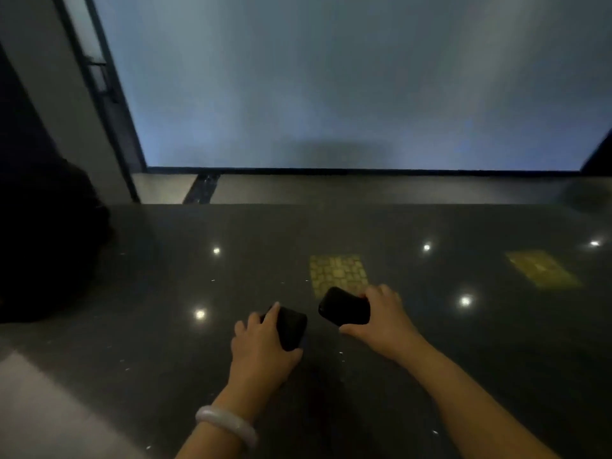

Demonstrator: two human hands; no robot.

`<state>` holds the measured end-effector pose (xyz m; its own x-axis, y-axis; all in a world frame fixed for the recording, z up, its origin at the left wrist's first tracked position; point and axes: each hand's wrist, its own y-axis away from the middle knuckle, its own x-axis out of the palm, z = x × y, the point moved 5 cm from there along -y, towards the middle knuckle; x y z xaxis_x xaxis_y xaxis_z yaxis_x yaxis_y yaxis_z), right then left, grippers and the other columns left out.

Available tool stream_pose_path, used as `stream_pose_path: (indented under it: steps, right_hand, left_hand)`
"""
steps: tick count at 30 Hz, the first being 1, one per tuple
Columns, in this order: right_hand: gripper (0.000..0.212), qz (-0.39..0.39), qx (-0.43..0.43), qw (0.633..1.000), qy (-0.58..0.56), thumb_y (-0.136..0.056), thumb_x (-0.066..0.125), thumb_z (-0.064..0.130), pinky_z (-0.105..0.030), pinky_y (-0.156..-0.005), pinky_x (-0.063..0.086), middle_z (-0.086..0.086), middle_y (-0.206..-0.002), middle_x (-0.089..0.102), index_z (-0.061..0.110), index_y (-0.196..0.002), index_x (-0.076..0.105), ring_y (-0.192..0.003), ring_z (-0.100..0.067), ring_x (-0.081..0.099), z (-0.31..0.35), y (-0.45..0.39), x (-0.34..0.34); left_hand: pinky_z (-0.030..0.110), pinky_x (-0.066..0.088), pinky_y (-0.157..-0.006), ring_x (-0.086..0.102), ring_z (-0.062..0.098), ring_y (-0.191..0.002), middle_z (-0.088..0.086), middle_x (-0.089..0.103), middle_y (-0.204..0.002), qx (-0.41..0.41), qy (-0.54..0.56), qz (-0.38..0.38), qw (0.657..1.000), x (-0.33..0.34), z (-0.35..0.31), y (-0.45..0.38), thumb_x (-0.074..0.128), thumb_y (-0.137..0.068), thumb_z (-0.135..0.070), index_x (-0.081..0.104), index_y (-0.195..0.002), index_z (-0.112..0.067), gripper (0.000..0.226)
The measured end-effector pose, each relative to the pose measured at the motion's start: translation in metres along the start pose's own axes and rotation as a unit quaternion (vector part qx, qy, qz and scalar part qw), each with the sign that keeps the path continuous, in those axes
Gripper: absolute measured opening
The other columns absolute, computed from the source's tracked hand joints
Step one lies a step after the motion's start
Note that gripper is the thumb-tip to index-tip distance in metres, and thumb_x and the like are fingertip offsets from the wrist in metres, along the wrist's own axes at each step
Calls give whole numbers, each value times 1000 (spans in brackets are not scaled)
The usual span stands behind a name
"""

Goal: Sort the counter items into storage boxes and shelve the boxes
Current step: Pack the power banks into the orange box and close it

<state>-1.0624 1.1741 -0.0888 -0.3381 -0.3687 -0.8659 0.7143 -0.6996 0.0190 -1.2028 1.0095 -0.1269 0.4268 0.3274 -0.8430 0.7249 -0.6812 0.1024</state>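
Observation:
Two small black rounded objects lie over the dark polished counter (pixel 430 326). My left hand (pixel 261 346) grips the left black object (pixel 291 327) from its left side, fingers over its top. My right hand (pixel 387 321) holds the right black object (pixel 344 306) by its right end, tilted slightly up. The two objects are close together but apart. The picture is dim and I cannot tell what the objects are. No storage box is in view.
A yellow patterned patch (pixel 337 271) shows on the counter just behind my right hand, and a second yellow patch (pixel 543 268) at the right. A large dark shape (pixel 43 246) stands at the counter's left. A pale wall panel (pixel 331 77) rises behind.

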Motion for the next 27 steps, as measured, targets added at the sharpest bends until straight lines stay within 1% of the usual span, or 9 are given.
stream_pose_path:
  steps: [3, 5, 9, 13, 15, 18, 22, 24, 27]
  right_hand:
    - [58, -57, 40, 997, -16, -69, 77, 45, -23, -89, 32, 9, -106, 34, 26, -115, 48, -109, -11, 31, -70, 55, -61]
    - [58, -95, 72, 993, -19, -67, 79, 43, -22, -88, 31, 10, -105, 35, 27, -113, 48, -106, -8, 30, -114, 97, -100]
    - [57, -149, 144, 978, -4, -70, 78, 46, -24, -89, 33, 11, -106, 34, 28, -115, 48, -103, -5, 28, -192, 185, -164]
    - [55, -188, 219, 957, 11, -72, 76, 49, -23, -86, 33, 11, -106, 34, 30, -114, 45, -102, -7, 31, -255, 276, -202]
    - [54, -202, 259, 945, 7, -72, 75, 51, -24, -86, 34, 10, -106, 35, 32, -113, 46, -103, -8, 33, -280, 318, -212]
    - [54, -231, 317, 920, -6, -71, 76, 50, -26, -87, 38, 12, -108, 36, 36, -113, 46, -104, -8, 36, -309, 374, -220]
    - [53, -277, 368, 886, -51, -71, 79, 43, -28, -93, 45, 12, -118, 39, 38, -113, 47, -109, -8, 43, -332, 432, -222]
    - [53, -295, 382, 873, -65, -73, 78, 40, -24, -92, 44, 12, -125, 40, 37, -117, 49, -111, -7, 44, -340, 455, -222]
    - [52, -309, 417, 854, -49, -77, 74, 44, -12, -79, 40, 13, -130, 42, 32, -123, 54, -105, -2, 46, -351, 481, -224]
  left_hand:
    - [41, 36, -107, 30, 23, -125, -2, 37, -138, 79, 8, 41, 996, 36, -87, 19, 70, -76, -51, 14, -152, -34, 95]
    - [41, 36, -106, 31, 23, -124, -3, 38, -136, 131, 10, 75, 989, 64, -143, 41, 69, -76, -53, 14, -152, -34, 95]
    - [38, 36, -103, 31, 21, -122, -3, 38, -136, 226, 18, 123, 966, 117, -243, 93, 70, -75, -53, 16, -152, -33, 96]
    - [40, 34, -105, 28, 18, -124, -5, 37, -137, 302, 51, 176, 936, 162, -320, 150, 72, -76, -51, 17, -151, -36, 94]
    - [39, 34, -105, 29, 14, -123, -7, 38, -135, 343, 62, 202, 915, 182, -352, 179, 73, -75, -51, 18, -151, -36, 95]
    - [37, 33, -106, 29, 15, -126, -9, 37, -136, 398, 52, 233, 886, 209, -390, 218, 73, -73, -53, 20, -150, -35, 95]
    - [34, 35, -103, 29, 13, -122, -9, 38, -135, 459, 48, 270, 845, 235, -429, 257, 71, -72, -59, 21, -150, -35, 96]
    - [33, 36, -101, 29, 11, -120, -10, 38, -134, 486, 49, 283, 825, 244, -446, 273, 68, -70, -66, 20, -149, -36, 97]
    - [28, 35, -97, 27, 7, -116, -11, 38, -133, 520, 49, 291, 802, 255, -466, 292, 68, -73, -60, 21, -149, -36, 93]
